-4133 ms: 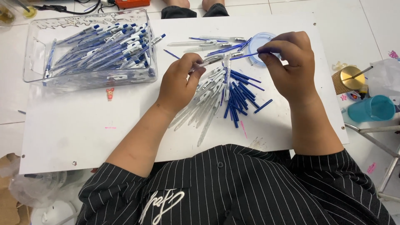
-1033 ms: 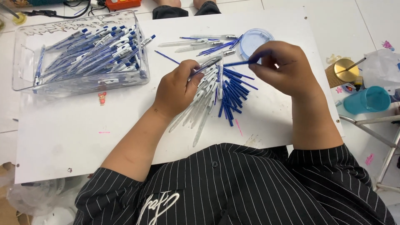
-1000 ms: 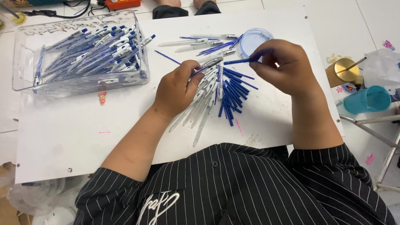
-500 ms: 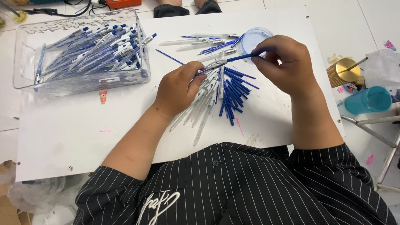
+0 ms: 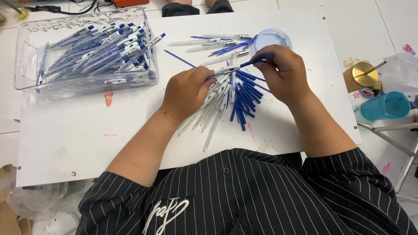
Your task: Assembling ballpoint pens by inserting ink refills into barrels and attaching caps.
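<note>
The left hand (image 5: pixel 187 89) pinches a clear pen barrel (image 5: pixel 226 69) at its near-left end; the right hand (image 5: pixel 283 74) fingertips clamp a blue refill (image 5: pixel 250 62) entering its far-right end, above the pile of pen parts (image 5: pixel 230 102).

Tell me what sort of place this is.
Probably a small hand-assembly workstation for pens. A clear bin holds finished pens, loose barrels and blue refills lie on the white table, and the left hand and right hand join two parts.
</note>
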